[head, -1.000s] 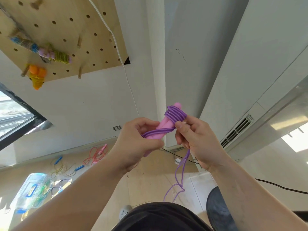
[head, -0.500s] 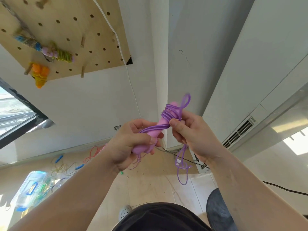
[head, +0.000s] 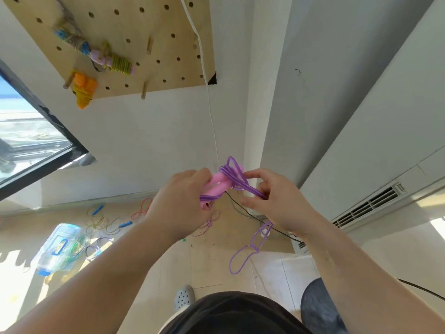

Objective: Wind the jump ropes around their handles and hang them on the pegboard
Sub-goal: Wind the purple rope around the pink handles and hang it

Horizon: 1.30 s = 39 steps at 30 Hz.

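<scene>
Pink foam-like handles (head: 218, 185) sit side by side in front of us at chest height, wound near their far end with several turns of thin purple plastic jump rope (head: 232, 175). Our left hand (head: 179, 208) is clamped around the near part of the handles. Our right hand (head: 277, 206) pinches strands of the purple rope just beside the coils, finger and thumb closed on them, and the loose remainder hangs below that hand in loops above the pale floor (head: 216, 266). Up on the wall, the light wooden pegboard (head: 149, 27) already carries an orange bundle (head: 83, 90) and a purple-handled bundle wrapped in yellow-green rope (head: 113, 62). Further ropes with blue handles (head: 125, 224) lie loose on the floor near a clear plastic box (head: 60, 249).
</scene>
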{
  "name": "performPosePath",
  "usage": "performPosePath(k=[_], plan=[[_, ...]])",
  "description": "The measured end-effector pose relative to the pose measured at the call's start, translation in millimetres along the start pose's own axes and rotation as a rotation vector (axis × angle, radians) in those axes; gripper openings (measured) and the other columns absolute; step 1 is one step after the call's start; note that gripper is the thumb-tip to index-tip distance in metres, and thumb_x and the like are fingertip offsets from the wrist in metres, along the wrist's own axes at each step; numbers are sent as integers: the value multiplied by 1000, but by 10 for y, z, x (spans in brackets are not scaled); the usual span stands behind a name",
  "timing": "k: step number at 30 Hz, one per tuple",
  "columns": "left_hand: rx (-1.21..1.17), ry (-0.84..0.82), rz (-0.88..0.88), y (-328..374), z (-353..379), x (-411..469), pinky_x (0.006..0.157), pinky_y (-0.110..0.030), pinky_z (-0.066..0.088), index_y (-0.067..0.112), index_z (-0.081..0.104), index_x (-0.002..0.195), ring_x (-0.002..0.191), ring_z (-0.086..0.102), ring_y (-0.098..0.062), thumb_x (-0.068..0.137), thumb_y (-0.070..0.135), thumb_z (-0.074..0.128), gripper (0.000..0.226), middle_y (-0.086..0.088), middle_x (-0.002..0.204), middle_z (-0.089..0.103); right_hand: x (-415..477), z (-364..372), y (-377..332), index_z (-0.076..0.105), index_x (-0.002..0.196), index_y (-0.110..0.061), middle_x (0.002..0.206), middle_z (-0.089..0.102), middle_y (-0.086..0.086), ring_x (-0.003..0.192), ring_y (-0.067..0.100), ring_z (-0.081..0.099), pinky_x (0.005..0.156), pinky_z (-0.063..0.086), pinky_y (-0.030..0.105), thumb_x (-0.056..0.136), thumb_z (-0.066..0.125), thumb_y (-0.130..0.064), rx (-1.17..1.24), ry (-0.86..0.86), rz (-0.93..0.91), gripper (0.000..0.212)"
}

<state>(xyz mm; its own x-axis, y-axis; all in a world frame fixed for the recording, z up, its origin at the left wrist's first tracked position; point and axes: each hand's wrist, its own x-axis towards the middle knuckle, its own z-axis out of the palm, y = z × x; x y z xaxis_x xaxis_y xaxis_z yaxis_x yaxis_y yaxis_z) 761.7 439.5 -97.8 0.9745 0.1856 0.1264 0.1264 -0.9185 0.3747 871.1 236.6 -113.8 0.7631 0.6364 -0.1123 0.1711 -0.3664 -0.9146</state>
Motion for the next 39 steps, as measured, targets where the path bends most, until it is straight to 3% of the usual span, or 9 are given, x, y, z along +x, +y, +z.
performPosePath(k=[6, 9, 15, 22, 25, 27, 31, 36, 39], plan=[[138, -412, 155, -207, -122, -19, 68, -25, 34, 26, 55, 113, 90, 52, -14, 78, 28, 53, 36, 11, 95, 52, 194, 78, -53, 66, 104, -30, 56, 54, -11, 54, 5, 44, 56, 38, 15, 91, 72, -20, -116, 100, -68, 17], [-147, -395, 62, -358, -218, -124, 64, -21, 43, 39, 56, 106, 79, 53, -7, 68, 22, 63, 43, 14, 91, 60, 366, 69, 17, 72, 95, -26, 69, 63, 1, 61, 6, 50, 62, 42, 21, 93, 72, -22, 52, 176, 70, 5], [-436, -346, -47, -729, -384, -147, 75, -43, 55, 39, 60, 100, 80, 62, -19, 60, 30, 66, 41, 11, 94, 68, 502, 372, 178, 70, 91, -11, 60, 48, -1, 64, 20, 37, 65, 34, 37, 101, 61, -23, 89, 28, 237, 18], [-619, -417, -83, -1322, -551, -102, 80, -47, 54, 29, 62, 98, 89, 65, -32, 63, 6, 73, 43, 4, 100, 74, 731, 774, 23, 66, 73, -22, 59, 50, -12, 56, 7, 40, 57, 32, 24, 101, 61, -35, -131, -80, 281, 32], [-635, -418, -90, -1558, -623, -75, 81, -45, 56, 29, 63, 97, 90, 68, -28, 63, 4, 73, 44, 7, 102, 76, 800, 1020, 8, 68, 113, -33, 105, 67, -20, 98, 7, 62, 88, 49, 28, 100, 60, -42, -183, -238, 353, 18], [-622, -427, -85, -1689, -660, -46, 79, -44, 56, 27, 64, 97, 87, 68, -28, 62, 6, 74, 42, 7, 99, 76, 851, 1174, -157, 50, 144, -38, 143, 50, -20, 133, 4, 47, 114, 36, 32, 101, 55, -36, -77, -212, 338, 44], [-624, -379, -94, -1912, -729, 2, 70, -42, 55, 29, 64, 93, 73, 63, -24, 60, 11, 71, 38, 6, 91, 74, 936, 1445, -520, 50, 147, -25, 146, 57, -7, 142, 6, 42, 119, 25, 28, 91, 53, -44, 537, -220, 200, 59], [-543, -287, -116, -2118, -752, -41, 58, -31, 49, 30, 59, 91, 61, 51, -8, 58, 21, 71, 36, 12, 80, 68, 1061, 1878, -740, 35, 152, -31, 109, 70, -11, 103, -3, 64, 90, 44, 8, 77, 88, -26, 84, -153, 160, 92], [-436, -245, -146, -2221, -728, -95, 57, -24, 45, 33, 55, 92, 62, 51, -9, 62, 16, 71, 38, 13, 79, 66, 1114, 2032, -809, 50, 140, -34, 69, 56, -10, 63, 3, 51, 66, 44, 19, 88, 72, -14, -52, -6, 150, 61]])
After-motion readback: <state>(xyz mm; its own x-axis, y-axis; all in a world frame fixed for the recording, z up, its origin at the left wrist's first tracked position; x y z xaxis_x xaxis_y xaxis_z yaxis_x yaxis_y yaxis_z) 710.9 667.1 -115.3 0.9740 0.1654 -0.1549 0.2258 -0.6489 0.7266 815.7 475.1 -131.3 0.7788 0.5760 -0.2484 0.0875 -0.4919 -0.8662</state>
